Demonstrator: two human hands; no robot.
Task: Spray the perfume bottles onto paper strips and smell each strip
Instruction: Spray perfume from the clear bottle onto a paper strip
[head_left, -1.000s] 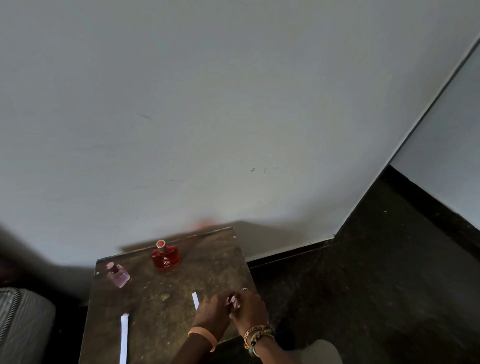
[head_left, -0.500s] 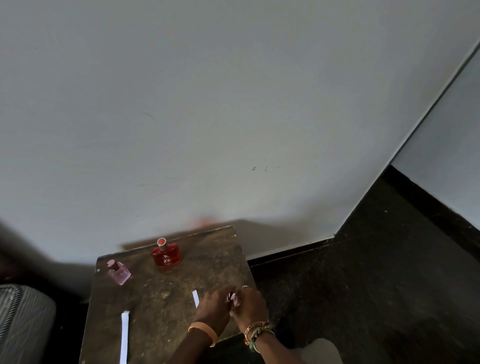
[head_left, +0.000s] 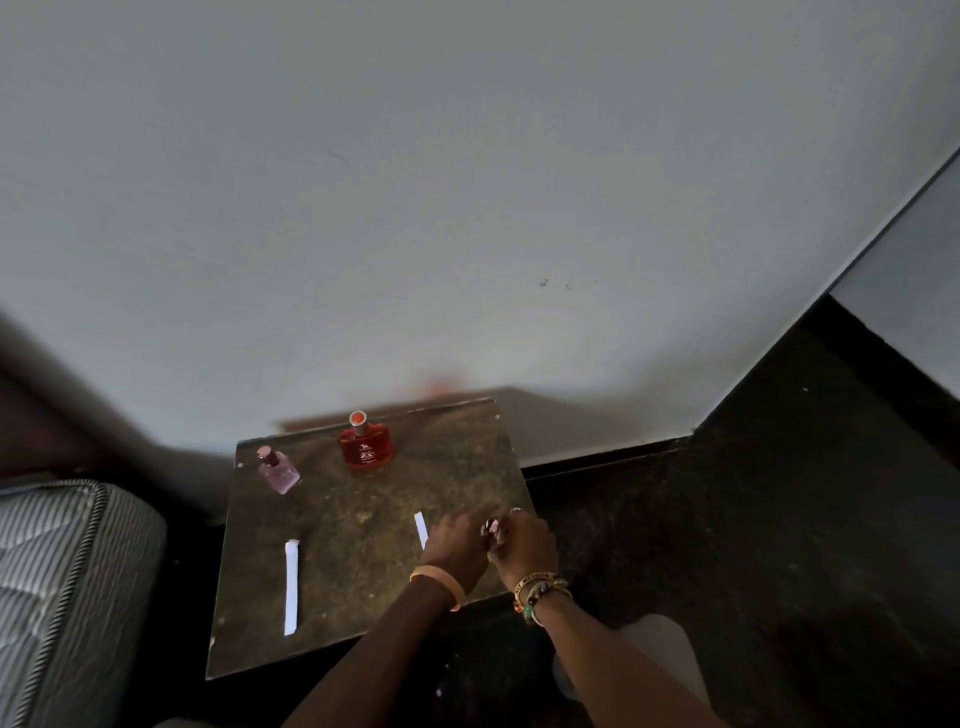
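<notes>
A red perfume bottle (head_left: 365, 446) stands at the back of the small brown table (head_left: 363, 571), and a pale pink bottle (head_left: 279, 470) stands to its left. One white paper strip (head_left: 291, 587) lies at the front left. A second strip (head_left: 420, 528) pokes out from under my left hand (head_left: 451, 548), which lies over it with its fingers reaching toward my right hand. My right hand (head_left: 524, 540) is at the table's right edge and grips a small pinkish bottle (head_left: 491, 529) between the two hands. How my left fingers meet that bottle is hidden.
The table stands against a pale wall (head_left: 467, 208). A striped mattress edge (head_left: 62, 571) is close on the left, and dark floor (head_left: 753, 545) spreads to the right. A pale object (head_left: 665, 649) sits on the floor by my right forearm.
Both hands stay together at the table's right edge. Only the camera view has shifted slightly.
</notes>
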